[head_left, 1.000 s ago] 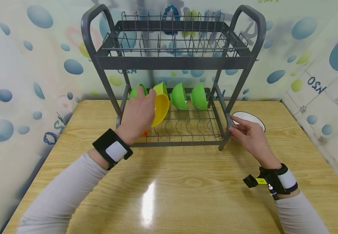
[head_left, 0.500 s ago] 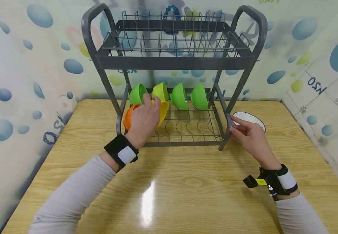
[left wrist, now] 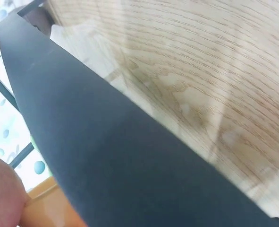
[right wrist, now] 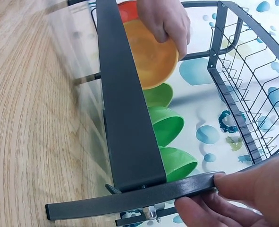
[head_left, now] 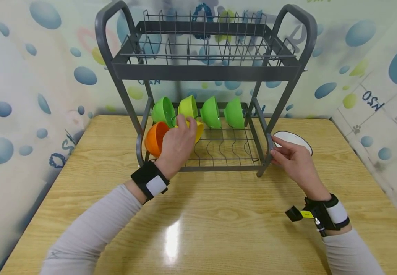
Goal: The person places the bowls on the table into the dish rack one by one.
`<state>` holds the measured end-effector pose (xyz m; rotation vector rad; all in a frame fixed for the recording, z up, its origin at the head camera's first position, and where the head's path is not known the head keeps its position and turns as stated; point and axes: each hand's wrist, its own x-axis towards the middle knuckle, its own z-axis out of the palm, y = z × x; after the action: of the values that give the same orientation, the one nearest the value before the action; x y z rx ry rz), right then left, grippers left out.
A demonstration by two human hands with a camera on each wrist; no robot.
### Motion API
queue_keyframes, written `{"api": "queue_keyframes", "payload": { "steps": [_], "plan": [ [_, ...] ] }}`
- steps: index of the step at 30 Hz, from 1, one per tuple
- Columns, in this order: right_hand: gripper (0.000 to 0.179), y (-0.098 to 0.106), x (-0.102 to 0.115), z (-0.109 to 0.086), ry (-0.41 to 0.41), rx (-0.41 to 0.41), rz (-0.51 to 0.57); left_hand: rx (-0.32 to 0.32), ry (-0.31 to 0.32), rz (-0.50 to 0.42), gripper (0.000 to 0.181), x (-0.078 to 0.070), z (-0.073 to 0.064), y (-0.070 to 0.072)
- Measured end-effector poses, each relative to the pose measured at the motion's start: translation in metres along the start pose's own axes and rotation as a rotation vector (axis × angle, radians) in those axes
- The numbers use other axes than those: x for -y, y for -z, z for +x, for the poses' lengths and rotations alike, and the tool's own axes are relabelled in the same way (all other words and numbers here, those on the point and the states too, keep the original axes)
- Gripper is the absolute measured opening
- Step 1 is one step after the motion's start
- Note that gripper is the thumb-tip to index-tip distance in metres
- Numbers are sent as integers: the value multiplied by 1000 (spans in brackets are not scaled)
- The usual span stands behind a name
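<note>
My left hand (head_left: 179, 148) pinches the rim of a yellow bowl (head_left: 200, 132) in the front of the rack's lower tier. In the right wrist view, the yellow bowl (right wrist: 151, 59) hangs tilted on its side below the fingers. An orange bowl (head_left: 154, 142) leans just left of that hand. My right hand (head_left: 295, 163) grips the right side rail of the dark grey dish rack (head_left: 198, 73) between thumb and fingers. The left wrist view is mostly filled by the rack's front bar (left wrist: 106, 123), with only a strip of the yellow bowl (left wrist: 54, 208) beside the hand.
Behind stand a green bowl (head_left: 162, 110), a yellow-green bowl (head_left: 187, 106) and two more green bowls in a tilted row. The upper tier has wire dividers. A white dish with a dark rim (head_left: 296, 139) lies right of the rack on the wooden table (head_left: 226, 221).
My left hand has moved right and down with the yellow bowl, lowering it into the tier. The orange bowl and back-left green bowl have come into view. My right hand stays at the rail.
</note>
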<state>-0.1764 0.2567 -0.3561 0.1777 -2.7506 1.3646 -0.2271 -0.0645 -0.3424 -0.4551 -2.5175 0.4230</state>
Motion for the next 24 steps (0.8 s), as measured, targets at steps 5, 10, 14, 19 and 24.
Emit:
{"api": "queue_keyframes", "payload": {
  "steps": [5, 10, 14, 19, 24],
  "plan": [
    [50, 0, 0, 0, -3, -2, 1, -7, 13, 3, 32, -2, -1, 0],
    [50, 0, 1, -1, -6, -5, 2, -22, 14, 14, 31, -5, -3, 0],
    [50, 0, 2, -1, -9, -8, -2, -22, 9, 32, 33, -7, -5, 1],
    [50, -1, 3, -2, -2, -13, -9, -6, 14, 21, 36, -9, -7, 3],
    [50, -1, 3, -3, 4, -18, -5, 10, 36, -33, 33, -10, -8, 6]
  ]
}}
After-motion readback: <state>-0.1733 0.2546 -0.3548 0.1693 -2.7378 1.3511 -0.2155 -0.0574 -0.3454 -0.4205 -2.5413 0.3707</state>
